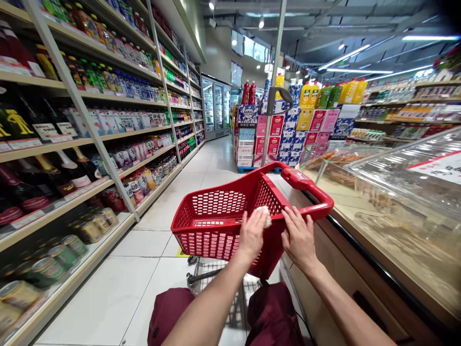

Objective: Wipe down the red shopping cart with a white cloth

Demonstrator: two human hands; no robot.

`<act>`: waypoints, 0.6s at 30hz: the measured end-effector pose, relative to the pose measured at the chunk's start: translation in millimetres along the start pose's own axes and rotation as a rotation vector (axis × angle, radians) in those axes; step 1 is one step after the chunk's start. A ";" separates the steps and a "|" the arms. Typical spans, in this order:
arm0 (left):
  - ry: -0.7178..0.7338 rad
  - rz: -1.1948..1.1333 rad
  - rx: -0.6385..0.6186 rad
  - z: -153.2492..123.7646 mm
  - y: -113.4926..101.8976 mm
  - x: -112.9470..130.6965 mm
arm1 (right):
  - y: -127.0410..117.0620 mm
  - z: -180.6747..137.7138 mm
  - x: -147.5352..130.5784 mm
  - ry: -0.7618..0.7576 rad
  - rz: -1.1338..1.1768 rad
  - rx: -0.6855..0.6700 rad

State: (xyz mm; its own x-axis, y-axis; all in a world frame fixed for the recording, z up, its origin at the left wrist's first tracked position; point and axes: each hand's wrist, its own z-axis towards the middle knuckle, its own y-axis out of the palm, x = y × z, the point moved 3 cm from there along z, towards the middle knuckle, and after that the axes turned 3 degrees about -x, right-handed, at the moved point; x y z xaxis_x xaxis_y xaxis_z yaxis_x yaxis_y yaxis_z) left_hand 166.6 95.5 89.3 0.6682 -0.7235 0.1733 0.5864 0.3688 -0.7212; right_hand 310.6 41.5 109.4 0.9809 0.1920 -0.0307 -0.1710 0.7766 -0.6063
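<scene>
A red plastic shopping cart (216,198) with perforated basket walls stands side-on before me, its handle to the right. My left hand (252,234) is at the near rim of the basket, closed on a crumpled white cloth (266,216), which shows past the fingertips. Most of the cloth is hidden behind the fingers. Beside the handle (317,199), my right hand (298,235) lies on the cart's near edge, its fingers stretched out and holding nothing. The basket has a grid-like floor with no goods visible in it.
Shelves (133,101) of bottles and cans line the left. A glass-topped food counter (360,211) borders the cart on the right. Behind it rise a metal pole (274,62) and stacked drink cartons (277,129). White floor tiles (144,274) run along the aisle toward glass-door coolers (218,105).
</scene>
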 end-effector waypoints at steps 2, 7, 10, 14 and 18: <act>-0.016 -0.072 0.007 12.4 12.2 17.1 | 2.0 -0.7 -12.3 -0.083 0.111 0.025; -0.047 -0.137 -0.069 0.5 14.4 2.5 | 11.8 6.6 -42.3 -0.153 0.173 -0.069; -0.066 -0.056 -0.161 -22.5 2.3 -15.7 | 22.4 16.0 -58.8 -0.076 0.050 -0.192; -0.025 0.027 -0.268 -47.1 -12.9 -20.8 | 39.2 21.7 -69.3 -0.079 -0.059 -0.222; -0.103 0.083 -0.281 -64.6 -23.0 -25.9 | 36.7 21.0 -46.4 -0.246 -0.015 -0.068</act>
State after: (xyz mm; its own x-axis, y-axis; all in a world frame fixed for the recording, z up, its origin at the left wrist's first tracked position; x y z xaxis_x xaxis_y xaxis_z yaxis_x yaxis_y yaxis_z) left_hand 106.2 68.0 58.1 0.7598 -0.6296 0.1624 0.3875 0.2379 -0.8906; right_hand 256.8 73.7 105.3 0.9299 0.3270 0.1682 -0.1413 0.7401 -0.6575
